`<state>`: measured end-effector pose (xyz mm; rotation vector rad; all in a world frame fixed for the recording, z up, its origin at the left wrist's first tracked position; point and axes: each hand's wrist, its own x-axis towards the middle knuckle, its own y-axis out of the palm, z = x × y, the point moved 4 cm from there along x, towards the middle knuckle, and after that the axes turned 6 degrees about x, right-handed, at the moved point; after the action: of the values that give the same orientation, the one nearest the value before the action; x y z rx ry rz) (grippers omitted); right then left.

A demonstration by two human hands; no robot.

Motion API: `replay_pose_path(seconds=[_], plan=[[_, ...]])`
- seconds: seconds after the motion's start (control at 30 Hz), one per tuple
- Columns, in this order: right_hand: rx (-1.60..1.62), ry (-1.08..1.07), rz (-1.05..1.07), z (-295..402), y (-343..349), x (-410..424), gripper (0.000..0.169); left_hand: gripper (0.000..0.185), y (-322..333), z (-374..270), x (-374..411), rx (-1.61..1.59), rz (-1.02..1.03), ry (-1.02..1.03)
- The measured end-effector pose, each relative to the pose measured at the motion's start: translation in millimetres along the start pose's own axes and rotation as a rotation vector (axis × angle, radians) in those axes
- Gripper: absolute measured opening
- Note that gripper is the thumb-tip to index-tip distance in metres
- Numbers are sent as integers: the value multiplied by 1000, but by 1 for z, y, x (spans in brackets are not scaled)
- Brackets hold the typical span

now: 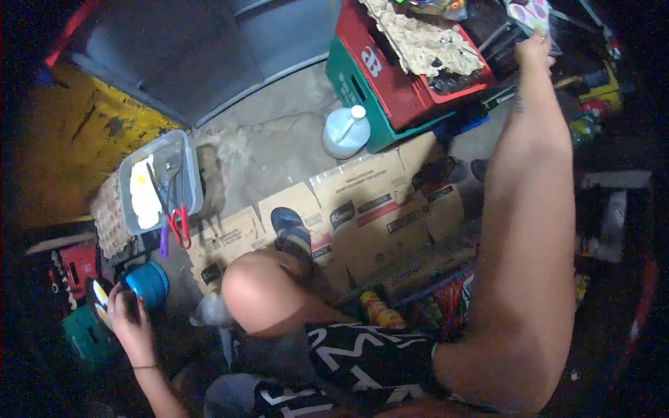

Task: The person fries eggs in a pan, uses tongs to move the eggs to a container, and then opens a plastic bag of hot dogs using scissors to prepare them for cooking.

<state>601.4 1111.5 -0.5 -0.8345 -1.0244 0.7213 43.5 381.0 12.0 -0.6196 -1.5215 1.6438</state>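
My left hand (pixel 128 313) is at the lower left, its fingers curled at the edge of a dark round plate or pan (pixel 96 299) bearing what look like fried eggs. A blue round container (pixel 148 285) stands beside it. Far off at the upper right, my right hand (pixel 535 52) pinches a patterned cloth or packet (pixel 529 14); which of the two I cannot tell. A clear plastic tub (pixel 195 177) holds something white and yellow, a slotted utensil and red-handled scissors or tongs (pixel 179 227). A purple handle (pixel 164 243) sticks out below the tub.
Flattened cardboard (pixel 360 193) covers part of the concrete floor under my sandalled foot (pixel 291 230). A white-capped plastic jug (pixel 342 138) stands beside stacked red (pixel 387 99) and green (pixel 347 112) crates topped with torn egg-tray pulp (pixel 418 47). An egg tray (pixel 107 214) lies under the tub.
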Motion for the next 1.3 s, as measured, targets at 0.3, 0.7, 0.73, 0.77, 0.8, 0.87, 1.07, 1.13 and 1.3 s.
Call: replay_pose_path(seconds=[0.3,0.7,0.73,0.77,0.8,0.87,1.07,1.13,1.3], plan=[[-285,-298,6,-35,54,94,37,11,23,17,-4,91,149,-47],[-617,273,-384,-147,-28,65,46,18,13,28,-38,31,80,-160],[-573,234,-365,-148,-19,35,46,20,6,26,-45,26,50,-174],[203,-83,-582,-155,-21,4,35,21,2,27,-55,12,10,-185],[1036,-385,-695,-87,-30,-68,32,24,-7,29,-77,-24,26,-246],[1480,-143,-374,-2,-91,-204,34,27,-19,26,-93,-145,-29,-258],[2095,-246,853,188,-162,-463,34,42,-72,8,-134,-507,-358,-183],[2192,-233,1525,233,-219,-577,33,59,-94,5,-164,-608,-406,-283],[1600,-658,2556,208,-380,-786,32,62,-115,23,-279,-1112,-733,-621]])
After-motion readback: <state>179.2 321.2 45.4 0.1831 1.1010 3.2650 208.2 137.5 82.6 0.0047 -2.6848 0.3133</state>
